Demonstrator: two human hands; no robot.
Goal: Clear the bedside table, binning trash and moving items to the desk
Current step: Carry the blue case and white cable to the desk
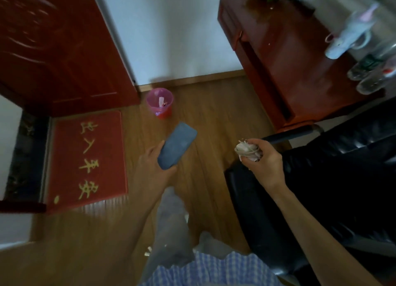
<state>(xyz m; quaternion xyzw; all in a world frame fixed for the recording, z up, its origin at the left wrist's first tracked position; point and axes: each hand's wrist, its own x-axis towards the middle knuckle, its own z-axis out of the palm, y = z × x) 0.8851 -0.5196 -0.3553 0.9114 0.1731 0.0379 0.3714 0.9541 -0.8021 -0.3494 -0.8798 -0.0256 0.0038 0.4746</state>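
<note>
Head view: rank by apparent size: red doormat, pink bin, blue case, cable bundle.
1. Red doormat
2. Blue case, though it is nearer the camera
3. Pink bin
4. Cable bundle

My arms are bare to the elbows, no sleeves showing, and my left hand (150,161) and right hand (264,163) wear nothing. Below them hangs my blue-and-white checked shirt (205,268) (blurred), beside grey trousers (171,221).
</note>
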